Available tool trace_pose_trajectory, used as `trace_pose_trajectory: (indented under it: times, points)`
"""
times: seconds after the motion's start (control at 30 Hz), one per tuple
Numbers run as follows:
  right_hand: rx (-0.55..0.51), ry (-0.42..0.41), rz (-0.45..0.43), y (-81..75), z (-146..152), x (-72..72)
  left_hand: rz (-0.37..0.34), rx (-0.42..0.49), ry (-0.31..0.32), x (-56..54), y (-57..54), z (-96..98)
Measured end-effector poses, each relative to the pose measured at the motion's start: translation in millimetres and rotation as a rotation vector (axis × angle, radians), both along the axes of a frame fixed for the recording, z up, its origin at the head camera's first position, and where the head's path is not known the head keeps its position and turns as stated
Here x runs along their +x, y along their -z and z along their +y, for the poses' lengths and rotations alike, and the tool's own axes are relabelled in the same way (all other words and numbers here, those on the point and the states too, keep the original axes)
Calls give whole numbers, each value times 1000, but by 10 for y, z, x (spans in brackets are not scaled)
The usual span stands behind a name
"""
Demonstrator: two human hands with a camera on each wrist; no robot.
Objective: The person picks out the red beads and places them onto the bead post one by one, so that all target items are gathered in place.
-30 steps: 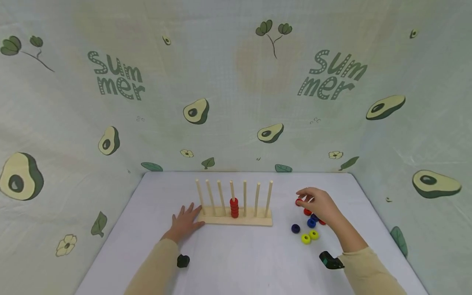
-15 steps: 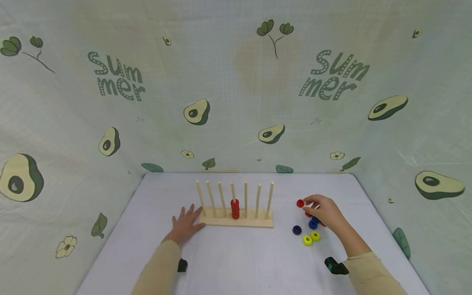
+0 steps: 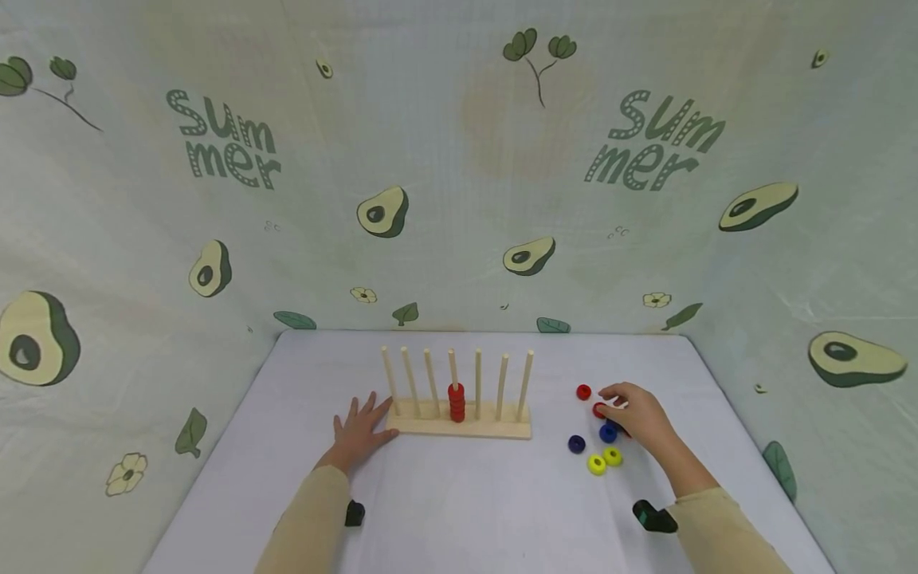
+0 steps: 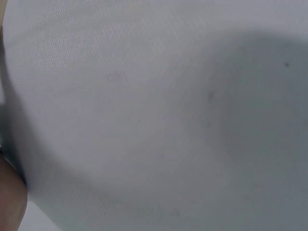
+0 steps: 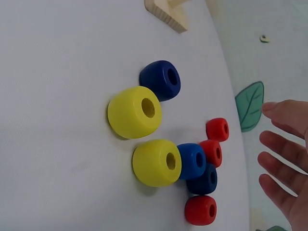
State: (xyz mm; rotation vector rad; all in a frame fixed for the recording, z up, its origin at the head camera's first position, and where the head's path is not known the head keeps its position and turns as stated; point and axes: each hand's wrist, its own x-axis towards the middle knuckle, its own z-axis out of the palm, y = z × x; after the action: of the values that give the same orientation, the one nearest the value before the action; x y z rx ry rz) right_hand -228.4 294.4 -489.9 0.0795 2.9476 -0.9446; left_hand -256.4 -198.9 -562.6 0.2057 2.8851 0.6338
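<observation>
One pale wooden stick (image 3: 453, 363) has round red beads (image 3: 457, 403), loose red, blue and yellow ones (image 3: 608, 433) seem left, and the spread left hand (image 3: 355, 438) and loose-fingered right hand (image 3: 641, 416) hold nothing.

Reads "summer" twice on the pale cloth backdrop (image 3: 430, 135), split over two lines as "sum" above "mer". In the head view, appears once in the left print (image 3: 224, 137) and once in the right print (image 3: 654, 142), in grey-green letters with light dots. Leans rightward in the latter.
</observation>
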Motion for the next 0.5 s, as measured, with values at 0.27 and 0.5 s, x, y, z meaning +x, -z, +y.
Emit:
trace_pose_trajectory:
  times: [0.27, 0.5]
  points:
    - [0, 35, -23, 135, 54, -50, 32, 81, -2, 21, 40, -25]
    - [-20, 64, -54, 239, 81, -68, 34, 99, -8, -3, 147, -37]
